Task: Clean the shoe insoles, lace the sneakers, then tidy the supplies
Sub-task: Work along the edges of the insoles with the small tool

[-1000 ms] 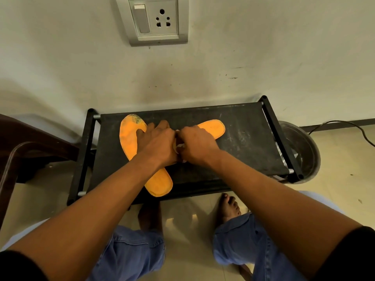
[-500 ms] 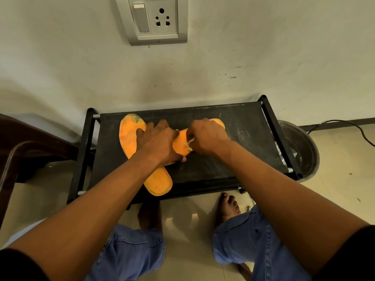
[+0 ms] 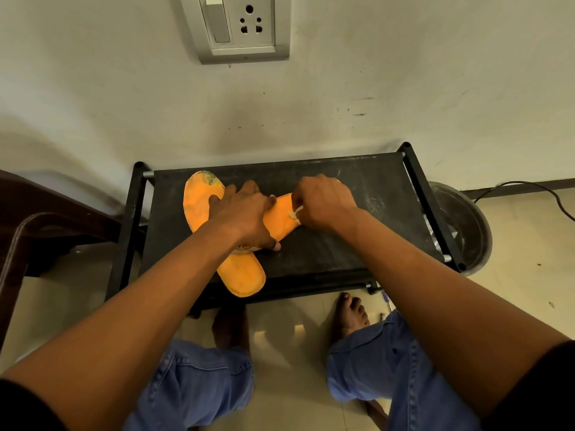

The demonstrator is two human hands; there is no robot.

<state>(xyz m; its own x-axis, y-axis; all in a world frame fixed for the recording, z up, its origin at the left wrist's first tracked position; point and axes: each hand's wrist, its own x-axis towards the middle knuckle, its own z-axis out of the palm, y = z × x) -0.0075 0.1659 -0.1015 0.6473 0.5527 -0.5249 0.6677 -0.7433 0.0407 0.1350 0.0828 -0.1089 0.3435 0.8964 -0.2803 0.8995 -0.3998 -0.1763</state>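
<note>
Two orange insoles lie crossed on a low black rack point(image 3: 326, 253). The lower insole point(image 3: 202, 200) runs from far left to near centre, with a dirty dark patch at its far tip. The upper insole point(image 3: 281, 217) slants toward the far right. My left hand point(image 3: 245, 213) presses flat on the crossing point, fingers spread. My right hand point(image 3: 323, 202) covers the upper insole's far end and grips a small pale cloth or wipe point(image 3: 295, 213) against it. Most of the cloth is hidden in my fist.
A steel bowl point(image 3: 466, 225) sits on the floor right of the rack, with a black cable point(image 3: 535, 189) behind it. A dark wooden chair point(image 3: 40, 213) stands at the left. The wall with a switch socket point(image 3: 239, 26) is right behind the rack. My knees and bare feet are below.
My right hand has slid with the cloth along the upper insole, from the crossing point out toward its far right end. My left hand has stayed pressed in place.
</note>
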